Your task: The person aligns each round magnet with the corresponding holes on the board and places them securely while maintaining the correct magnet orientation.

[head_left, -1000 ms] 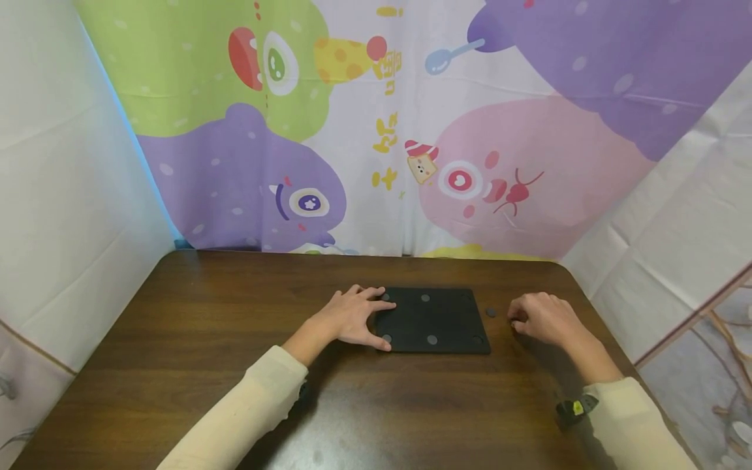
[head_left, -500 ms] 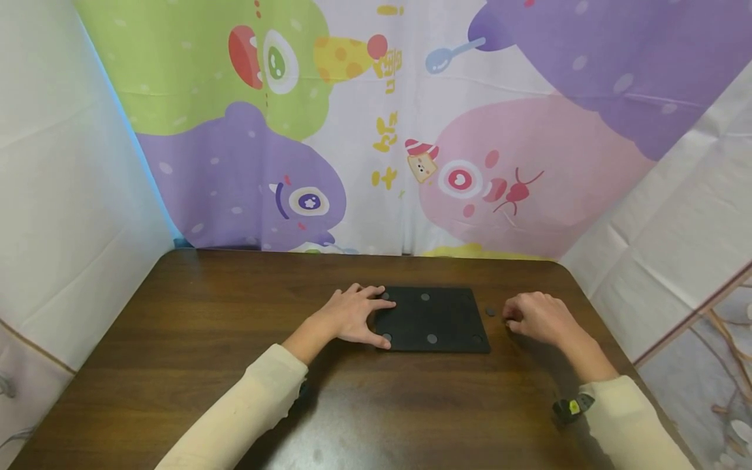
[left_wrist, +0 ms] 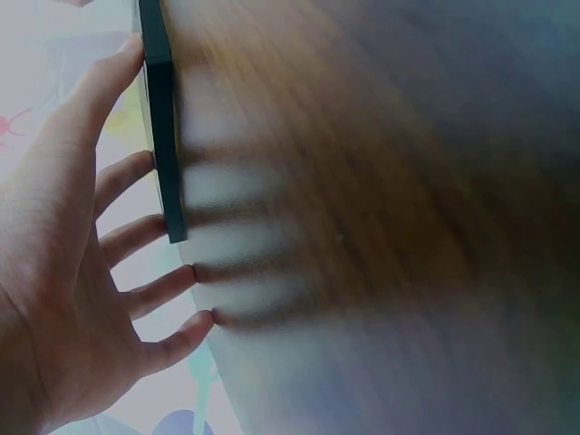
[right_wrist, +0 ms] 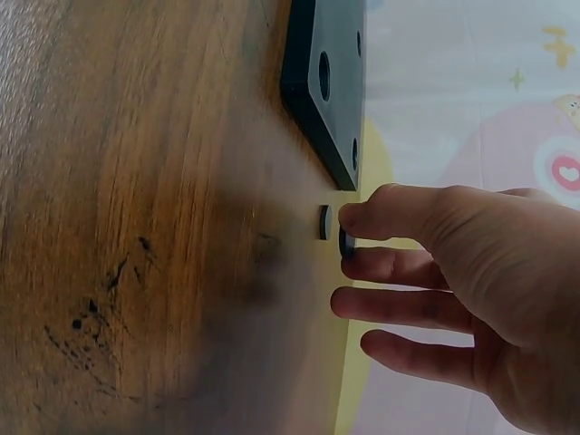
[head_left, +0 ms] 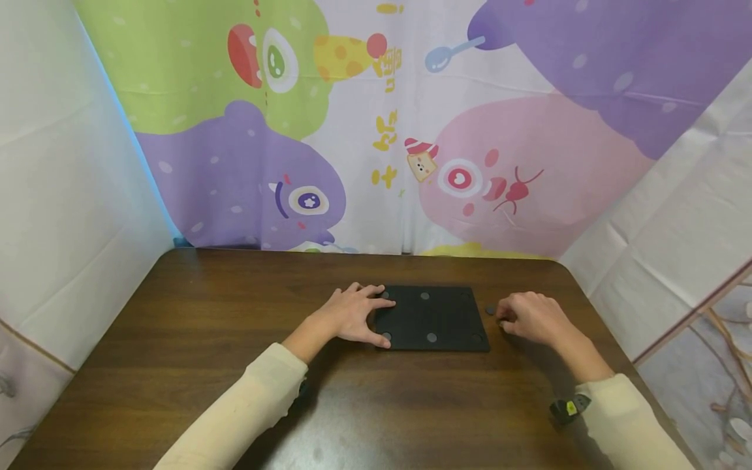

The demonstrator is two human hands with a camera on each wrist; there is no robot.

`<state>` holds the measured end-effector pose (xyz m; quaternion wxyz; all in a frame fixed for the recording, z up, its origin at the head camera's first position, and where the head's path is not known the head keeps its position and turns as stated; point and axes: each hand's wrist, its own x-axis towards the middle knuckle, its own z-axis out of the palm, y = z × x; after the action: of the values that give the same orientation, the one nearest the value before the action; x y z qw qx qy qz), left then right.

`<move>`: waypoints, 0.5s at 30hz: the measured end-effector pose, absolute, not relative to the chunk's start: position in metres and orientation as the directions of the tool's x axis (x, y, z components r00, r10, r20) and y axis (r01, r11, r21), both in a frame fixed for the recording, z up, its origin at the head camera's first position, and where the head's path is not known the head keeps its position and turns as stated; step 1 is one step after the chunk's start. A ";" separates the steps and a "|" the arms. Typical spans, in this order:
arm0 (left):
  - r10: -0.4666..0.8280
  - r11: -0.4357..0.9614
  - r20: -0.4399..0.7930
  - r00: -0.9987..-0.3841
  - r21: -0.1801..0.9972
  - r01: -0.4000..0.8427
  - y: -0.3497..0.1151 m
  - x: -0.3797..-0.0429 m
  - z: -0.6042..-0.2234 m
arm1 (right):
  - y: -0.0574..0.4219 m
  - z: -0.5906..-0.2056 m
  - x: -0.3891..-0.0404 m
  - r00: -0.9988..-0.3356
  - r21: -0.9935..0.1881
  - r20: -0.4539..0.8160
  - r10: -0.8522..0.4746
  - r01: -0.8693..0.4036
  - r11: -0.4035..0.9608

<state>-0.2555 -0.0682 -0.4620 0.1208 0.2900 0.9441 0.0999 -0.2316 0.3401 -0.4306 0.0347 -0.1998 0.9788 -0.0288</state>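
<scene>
A flat black board [head_left: 449,316] lies on the table, with grey discs [head_left: 425,296] set in some of its round recesses. Two recesses on its right side, such as the dark hole [right_wrist: 324,76], hold no disc. My left hand [head_left: 352,315] rests spread at the board's left end, thumb and some fingertips touching it. To the right of the board, my right hand [head_left: 534,318] pinches a small dark disc [right_wrist: 346,243] between thumb and index finger, the other fingers loosely extended. A second loose disc [head_left: 490,310] lies on the table between this hand and the board.
The brown wooden table [head_left: 235,391] reaches back to a cartoon-printed curtain [head_left: 364,130]. White cloth panels [head_left: 70,163] stand along both sides. Dark specks [right_wrist: 91,317] mark the tabletop in the right wrist view.
My right hand has moved slightly left, closer to the loose disc and the board. The left hand has stayed in place on the board.
</scene>
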 end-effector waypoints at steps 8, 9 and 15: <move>0.574 0.809 -0.164 -0.802 0.263 0.525 -0.069 -0.255 -0.462 | 0.335 -0.429 -0.231 -0.909 -0.056 -0.033 -0.416 -0.414 0.908; 0.575 0.809 -0.164 -0.802 0.264 0.526 -0.069 -0.255 -0.462 | 0.334 -0.429 -0.231 -0.908 -0.054 -0.029 -0.418 -0.416 0.908; 0.576 0.808 -0.164 -0.801 0.263 0.528 -0.069 -0.255 -0.464 | 0.333 -0.428 -0.230 -0.903 -0.045 0.000 -0.429 -0.429 0.902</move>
<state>-0.2554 -0.0688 -0.4637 0.1185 0.2926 0.9433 0.1026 -0.2302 0.3328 -0.4279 0.0048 -0.2199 0.9753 -0.0220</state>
